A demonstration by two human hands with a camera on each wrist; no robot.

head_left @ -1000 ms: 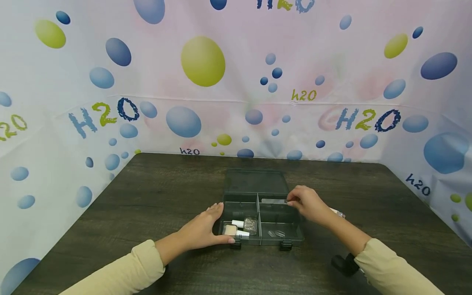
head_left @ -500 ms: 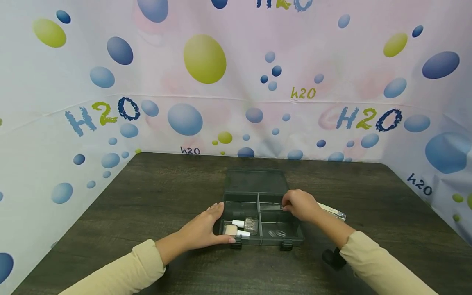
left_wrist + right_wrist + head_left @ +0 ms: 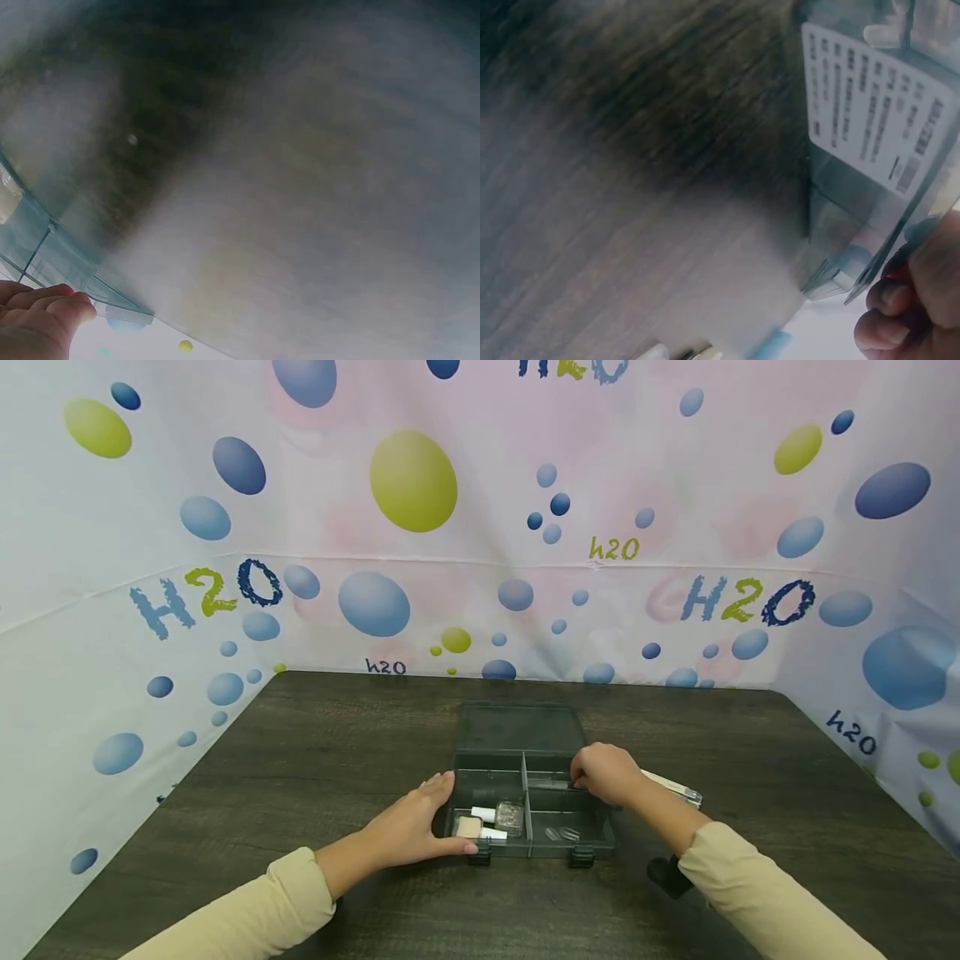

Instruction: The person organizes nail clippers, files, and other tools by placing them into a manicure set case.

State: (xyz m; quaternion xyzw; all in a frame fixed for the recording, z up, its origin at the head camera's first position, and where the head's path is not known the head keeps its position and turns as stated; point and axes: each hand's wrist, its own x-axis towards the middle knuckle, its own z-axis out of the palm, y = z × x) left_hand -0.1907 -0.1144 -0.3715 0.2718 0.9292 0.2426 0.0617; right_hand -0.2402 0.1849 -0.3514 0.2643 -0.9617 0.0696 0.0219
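A dark translucent plastic box (image 3: 491, 853) stands on the table with its lid (image 3: 520, 727) laid back. My left hand (image 3: 405, 827) rests against its left front corner, thumb stretched along the front rim and fingers on the left side. My right hand (image 3: 609, 774) reaches over the right wall and pinches a flat grey strip (image 3: 547, 784) lying across the back of the right compartment; the fingertips are partly hidden. In the left compartment lie a beige bottle (image 3: 469, 827) and a glittery bottle (image 3: 510, 817), both white-capped. Small clear pieces (image 3: 568, 834) lie in the right one.
An upright divider (image 3: 527, 806) splits the box. Beyond my right wrist lies a pale long object (image 3: 677, 787), partly covered by the arm. Near the right sleeve is a black object (image 3: 667, 877). A printed label (image 3: 877, 109) shows on the box in the right wrist view.
My right hand has moved left and down with the grey strip, from above the back of the right compartment to inside it. The left hand has stayed in place.
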